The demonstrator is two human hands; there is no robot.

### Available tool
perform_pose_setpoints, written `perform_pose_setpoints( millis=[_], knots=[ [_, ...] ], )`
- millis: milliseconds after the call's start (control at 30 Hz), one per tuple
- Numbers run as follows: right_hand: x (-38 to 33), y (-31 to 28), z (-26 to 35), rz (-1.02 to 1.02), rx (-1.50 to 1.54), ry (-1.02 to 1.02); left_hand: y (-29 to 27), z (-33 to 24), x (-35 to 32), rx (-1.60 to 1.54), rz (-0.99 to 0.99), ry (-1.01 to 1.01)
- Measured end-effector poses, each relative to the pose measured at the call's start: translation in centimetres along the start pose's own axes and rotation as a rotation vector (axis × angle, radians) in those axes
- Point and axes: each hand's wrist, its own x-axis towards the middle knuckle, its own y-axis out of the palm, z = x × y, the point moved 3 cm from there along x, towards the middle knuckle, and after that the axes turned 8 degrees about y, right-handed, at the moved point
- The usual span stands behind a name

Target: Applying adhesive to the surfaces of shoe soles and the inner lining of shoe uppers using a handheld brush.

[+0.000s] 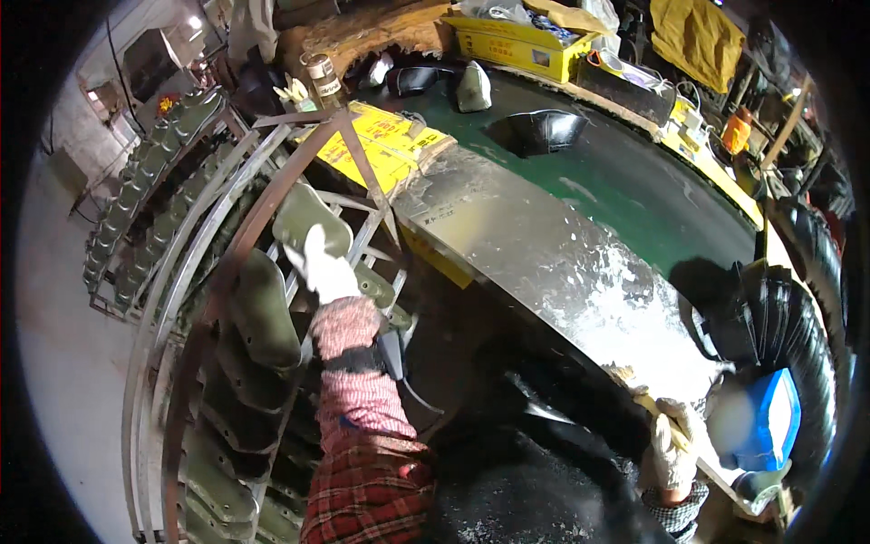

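My left hand, in a white glove, reaches over a metal rack on the left. Its fingers are apart and lie against an olive-green curved plate with rounded corners; the hand hides part of that plate. At the lower right, my right hand, in a knitted white glove, is closed around a yellowish brush-like tool with a pale, ragged end. That end rests near the edge of a long metal board smeared with white. More olive-green plates hang in the rack below my left hand.
The rack's brown metal frame rises beside my left arm. Beyond the board lies a dark green tabletop with a black curved piece. A blue container and stacked black curved pieces stand at right. A yellow box sits far back.
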Motion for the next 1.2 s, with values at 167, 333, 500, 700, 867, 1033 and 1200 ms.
perform_pose_setpoints(
  millis=[167, 333, 500, 700, 867, 1033, 1200],
  knots=[
    [0.7, 1.3, 1.5, 0.025, 0.059, -0.154, -4.1, -4.1, -1.6, -0.694, 0.288, -0.458],
    [-0.1, -1.3, 0.7, -0.068, 0.144, -0.036, -7.7, -7.5, -11.8, -0.636, 0.199, -0.719],
    [1.3, -12.6, -3.3, -0.500, 0.056, -0.208, -6.6, -11.1, -19.5, -0.146, 0.570, -0.711],
    [-3.6, -25.5, -10.2, -0.964, 0.129, 0.008, 1.6, -10.7, -29.2, -0.472, 0.859, -1.159],
    [-2.7, -24.4, -12.5, -0.839, -0.163, 0.182, 3.6, -7.3, -35.0, -0.323, 0.817, -1.329],
    [-4.4, -28.0, -13.0, -0.797, 0.070, 0.104, 0.3, -7.0, -37.2, -0.199, 0.753, -1.499],
    [-4.5, -25.0, -9.1, -0.678, -0.028, 0.003, -2.6, -6.5, -36.4, -0.318, 0.804, -2.085]
  ],
)
